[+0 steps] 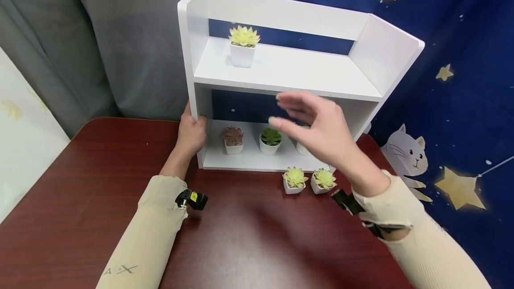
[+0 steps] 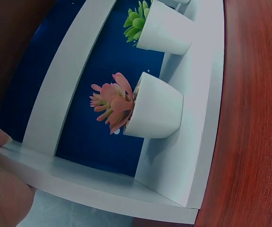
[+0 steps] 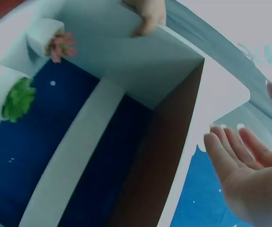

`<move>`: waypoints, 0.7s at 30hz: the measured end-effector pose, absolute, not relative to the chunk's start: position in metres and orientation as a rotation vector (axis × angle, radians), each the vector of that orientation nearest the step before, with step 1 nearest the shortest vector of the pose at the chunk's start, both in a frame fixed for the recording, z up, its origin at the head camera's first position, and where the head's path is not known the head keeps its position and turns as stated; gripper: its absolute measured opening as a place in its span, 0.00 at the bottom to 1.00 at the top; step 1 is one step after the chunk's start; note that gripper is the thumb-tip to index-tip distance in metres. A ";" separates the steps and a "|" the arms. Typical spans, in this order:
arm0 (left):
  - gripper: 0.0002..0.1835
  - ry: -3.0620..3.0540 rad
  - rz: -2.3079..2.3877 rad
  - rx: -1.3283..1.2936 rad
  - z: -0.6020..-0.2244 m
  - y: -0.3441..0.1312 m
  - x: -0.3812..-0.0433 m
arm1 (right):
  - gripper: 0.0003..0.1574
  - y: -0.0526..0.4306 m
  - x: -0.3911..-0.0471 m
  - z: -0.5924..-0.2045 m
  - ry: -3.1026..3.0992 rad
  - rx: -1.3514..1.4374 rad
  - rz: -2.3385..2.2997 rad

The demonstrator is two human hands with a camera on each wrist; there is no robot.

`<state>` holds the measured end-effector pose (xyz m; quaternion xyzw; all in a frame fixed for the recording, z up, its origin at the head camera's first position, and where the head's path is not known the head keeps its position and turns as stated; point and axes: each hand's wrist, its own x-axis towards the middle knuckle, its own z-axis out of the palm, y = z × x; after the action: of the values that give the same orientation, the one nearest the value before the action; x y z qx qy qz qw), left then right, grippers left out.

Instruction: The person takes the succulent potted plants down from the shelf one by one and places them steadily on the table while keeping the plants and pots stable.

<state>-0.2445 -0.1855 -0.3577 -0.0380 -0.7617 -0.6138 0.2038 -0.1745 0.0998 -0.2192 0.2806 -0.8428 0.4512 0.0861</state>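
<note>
My left hand (image 1: pixel 192 133) grips the left side panel of a white two-tier shelf (image 1: pixel 305 68), its thumb on the inner face. In front of the shelf, my right hand (image 1: pixel 323 126) is raised with fingers extended and thumb apart, holding nothing. One yellow-green succulent in a white pot (image 1: pixel 242 52) stands on the upper tier. Along the lower tier are a reddish succulent (image 2: pixel 155 109), a dark green succulent (image 1: pixel 270 141) and another white pot (image 1: pixel 302 148), mostly hidden behind my right hand. Two yellow-green succulents, one left (image 1: pixel 294 182) and one right (image 1: pixel 323 181), sit on the table before the shelf.
The shelf stands at the back of a reddish-brown wooden table (image 1: pixel 225 235). Behind it hang a grey curtain (image 1: pixel 136 48) and a dark blue cloth with stars (image 1: pixel 462 97). A white patterned surface (image 1: pixel 24 146) is at far left.
</note>
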 end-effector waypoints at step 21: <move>0.32 -2.124 -1.703 -0.088 -0.360 -0.186 -0.245 | 0.53 0.043 -0.256 -0.173 -2.813 0.595 1.337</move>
<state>-0.2450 -0.1859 -0.3597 -0.0317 -0.7630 -0.6115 0.2073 -0.2558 0.0428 -0.1732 0.1876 -0.8871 0.4215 -0.0148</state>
